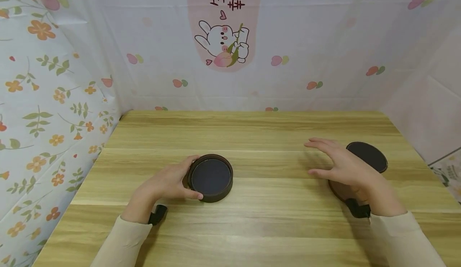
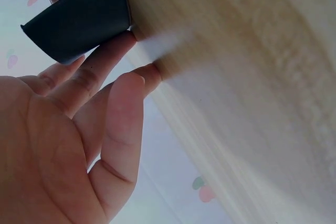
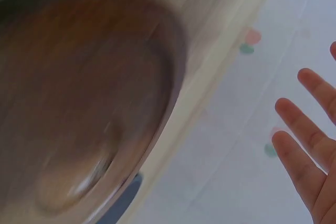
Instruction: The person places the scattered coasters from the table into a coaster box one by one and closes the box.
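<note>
A round dark holder with a dark disc inside it stands on the table, left of centre. My left hand holds it by its left side, thumb at the near rim and fingers along the far side. In the left wrist view the fingers lie against the dark wall of the holder. My right hand has its fingers spread with nothing in them. Below it lies a round brown piece with a raised rim, partly hidden by the hand in the head view. A black disc sits just beyond it.
The wood-grain table runs back to a wall cloth printed with a rabbit and fruit. A flowered cloth hangs at the left side. Black camera mounts are worn on both wrists.
</note>
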`<state>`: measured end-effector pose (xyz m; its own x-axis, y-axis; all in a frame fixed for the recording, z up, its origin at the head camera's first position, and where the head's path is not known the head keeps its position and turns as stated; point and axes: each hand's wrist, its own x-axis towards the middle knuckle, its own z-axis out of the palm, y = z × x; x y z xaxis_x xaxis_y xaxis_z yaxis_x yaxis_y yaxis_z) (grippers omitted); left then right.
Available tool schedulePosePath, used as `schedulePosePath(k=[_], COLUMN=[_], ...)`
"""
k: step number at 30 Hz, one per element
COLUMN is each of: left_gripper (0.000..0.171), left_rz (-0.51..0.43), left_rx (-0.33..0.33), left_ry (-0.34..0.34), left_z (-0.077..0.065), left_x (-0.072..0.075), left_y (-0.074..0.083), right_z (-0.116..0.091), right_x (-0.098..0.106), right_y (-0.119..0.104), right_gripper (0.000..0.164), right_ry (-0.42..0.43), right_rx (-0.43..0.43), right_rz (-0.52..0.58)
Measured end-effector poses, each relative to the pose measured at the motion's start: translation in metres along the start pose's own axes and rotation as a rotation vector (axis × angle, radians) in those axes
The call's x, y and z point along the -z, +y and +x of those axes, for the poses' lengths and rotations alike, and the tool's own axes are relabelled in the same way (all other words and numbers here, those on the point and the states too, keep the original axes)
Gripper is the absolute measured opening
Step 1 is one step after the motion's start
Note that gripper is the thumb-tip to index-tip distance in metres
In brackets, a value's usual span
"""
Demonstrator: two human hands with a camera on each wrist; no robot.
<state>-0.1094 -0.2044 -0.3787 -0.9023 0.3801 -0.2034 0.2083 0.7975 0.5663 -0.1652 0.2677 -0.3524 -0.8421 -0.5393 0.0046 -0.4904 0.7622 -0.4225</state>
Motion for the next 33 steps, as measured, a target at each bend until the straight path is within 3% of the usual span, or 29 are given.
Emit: schedulePosePath(k=[17, 33], left_gripper=[0.111, 0.109], left_rz=[0.003, -0.016], left_rx=[0.001, -0.009], left_ry=[0.006, 0.000], left_z=[-0.001, -0.001], left_x=[0.000, -0.001], left_y=[-0.001, -0.001], right_z=[-0.038, -0.049], right_x=[0.014, 0.024], right_y=[0.066, 0.117], right_gripper=[0.071, 0.066], right_ry=[0.152, 0.157], right_rx=[-0.017, -0.092], right_rz=[0.004, -0.039])
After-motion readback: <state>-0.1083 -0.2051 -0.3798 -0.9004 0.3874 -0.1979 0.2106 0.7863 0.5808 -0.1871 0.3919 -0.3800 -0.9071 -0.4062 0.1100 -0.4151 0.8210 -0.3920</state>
